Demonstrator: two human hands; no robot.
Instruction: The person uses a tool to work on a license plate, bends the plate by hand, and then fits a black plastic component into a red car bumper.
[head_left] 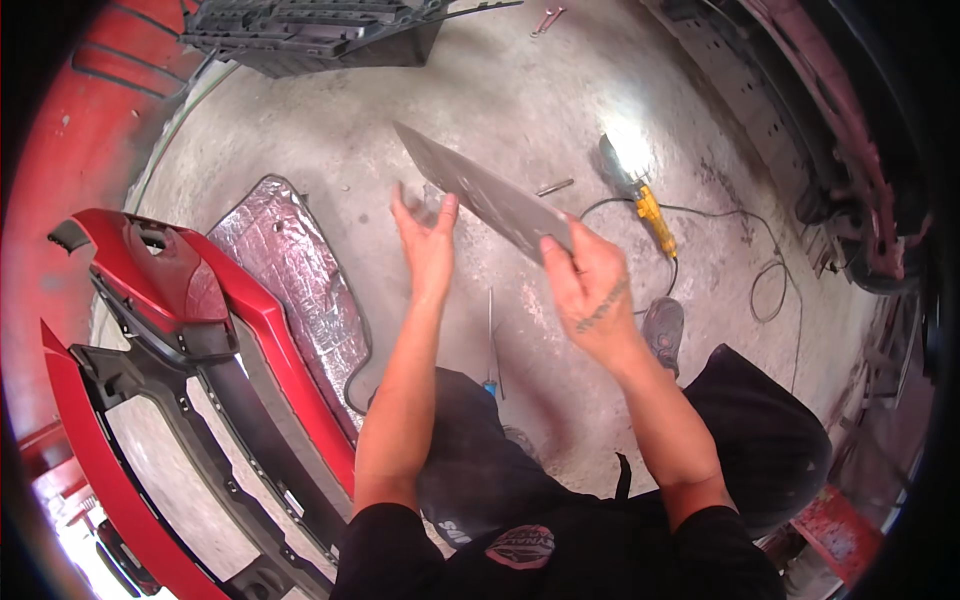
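My right hand (595, 285) pinches the lower right end of a flat, thin grey sheet (480, 195) between thumb and fingers. The sheet is held tilted above the floor, its far end pointing up and to the left. My left hand (428, 245) is raised beside the sheet's left part with its fingers spread. Its thumb comes close to the lower edge; whether it touches, I cannot make out. A small greyish patch behind those fingers is too blurred to name.
A red car bumper (262, 325) lies at left beside a silver foil-faced pad (280, 250). A lit yellow work lamp (652, 218) trails a cable. A blue-handled screwdriver (490, 385) lies between my legs. Black plastic parts (310, 35) rest at the far side.
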